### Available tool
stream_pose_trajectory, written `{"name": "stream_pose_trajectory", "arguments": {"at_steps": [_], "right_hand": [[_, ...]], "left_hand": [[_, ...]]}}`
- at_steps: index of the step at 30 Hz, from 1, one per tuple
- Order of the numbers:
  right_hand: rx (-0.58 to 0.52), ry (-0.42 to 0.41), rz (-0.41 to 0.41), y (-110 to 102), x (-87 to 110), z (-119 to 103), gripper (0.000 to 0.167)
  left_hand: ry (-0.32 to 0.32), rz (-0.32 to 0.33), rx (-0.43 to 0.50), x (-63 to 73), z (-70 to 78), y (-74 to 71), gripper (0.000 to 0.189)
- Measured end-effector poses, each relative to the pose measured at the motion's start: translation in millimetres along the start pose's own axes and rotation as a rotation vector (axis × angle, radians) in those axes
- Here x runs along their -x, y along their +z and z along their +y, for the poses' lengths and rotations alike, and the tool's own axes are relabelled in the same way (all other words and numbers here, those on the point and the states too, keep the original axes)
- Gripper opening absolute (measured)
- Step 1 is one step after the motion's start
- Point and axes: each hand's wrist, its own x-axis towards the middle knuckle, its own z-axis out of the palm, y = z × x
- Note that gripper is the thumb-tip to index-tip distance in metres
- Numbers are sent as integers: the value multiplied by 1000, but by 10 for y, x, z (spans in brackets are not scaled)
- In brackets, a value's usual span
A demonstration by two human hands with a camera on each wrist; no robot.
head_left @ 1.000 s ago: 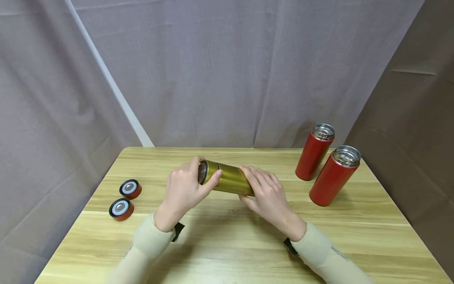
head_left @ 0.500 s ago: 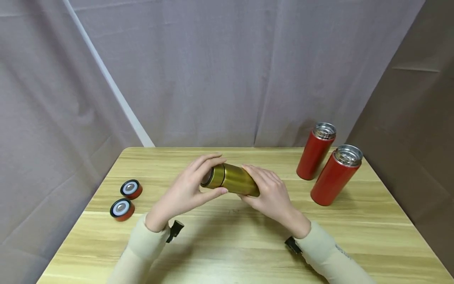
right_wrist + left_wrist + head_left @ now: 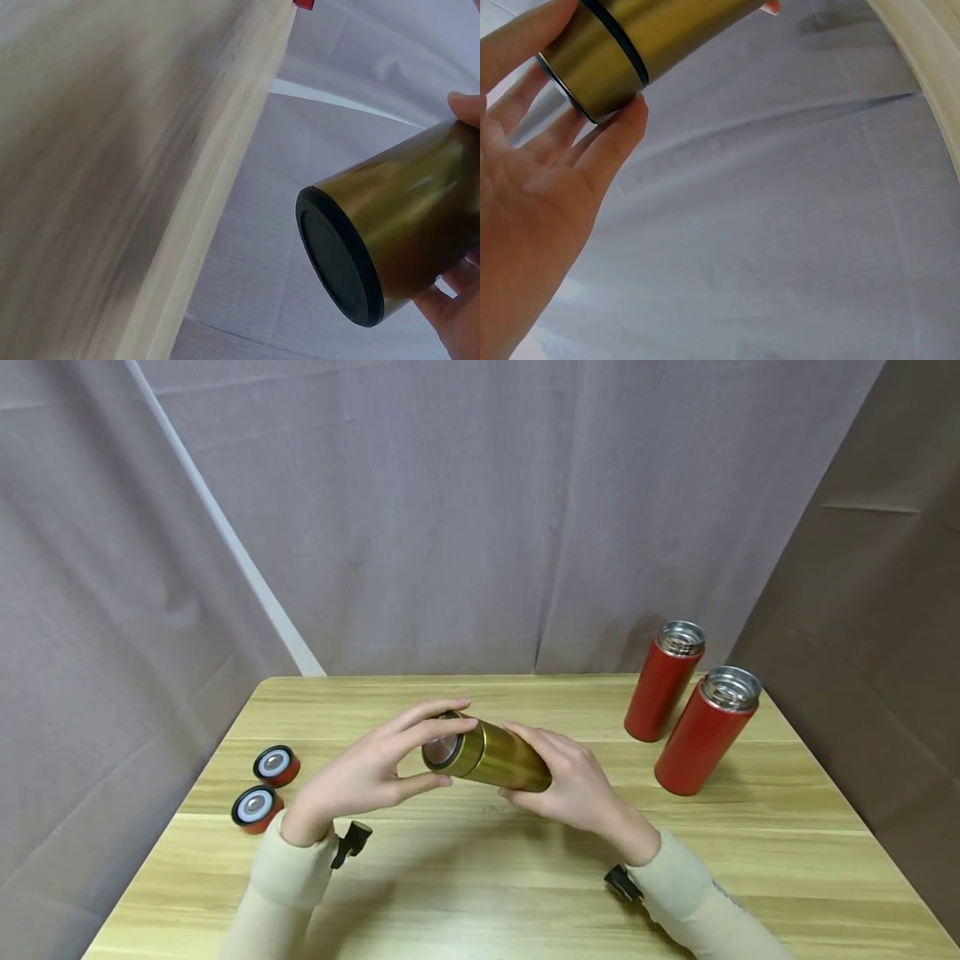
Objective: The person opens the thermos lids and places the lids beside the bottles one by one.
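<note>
A gold thermos (image 3: 512,762) is held tilted above the table, its lid end toward the left. My right hand (image 3: 573,777) grips the body near the base, fingers over the top and thumb underneath. The thermos's black base (image 3: 335,259) faces the camera in the right wrist view. At the other end, my left hand (image 3: 360,777) spans the gold lid (image 3: 467,752), fingers over it and thumb at its lower edge. In the left wrist view a dark ring separates the lid (image 3: 592,71) from the body, and fingertips touch the lid's side.
Two red thermos bodies without lids stand upright at the right: a rear one (image 3: 662,693) and a nearer one (image 3: 701,743). Two red-and-black lids (image 3: 276,766) (image 3: 257,808) lie upturned at the left of the wooden table (image 3: 480,893). Grey curtains hang behind.
My left hand has turned about the lid, its fingers straightening over the top and its wrist moving left and down. The thermos's lid end has turned more toward me. My right hand keeps its grip.
</note>
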Motion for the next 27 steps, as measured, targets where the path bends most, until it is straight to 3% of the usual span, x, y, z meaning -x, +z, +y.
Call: {"name": "stream_pose_trajectory", "arguments": {"at_steps": [9,18,27], "right_hand": [[28,-22,1,6,19,6,86],[39,-29,10,25,41,19,84],[43,-31,10,43,74,52,86]], "left_hand": [[36,23,-40,37,-61,15,67],[48,55,-183,74,-88,73,66],[83,94,-232,66,-122,131,65]]}}
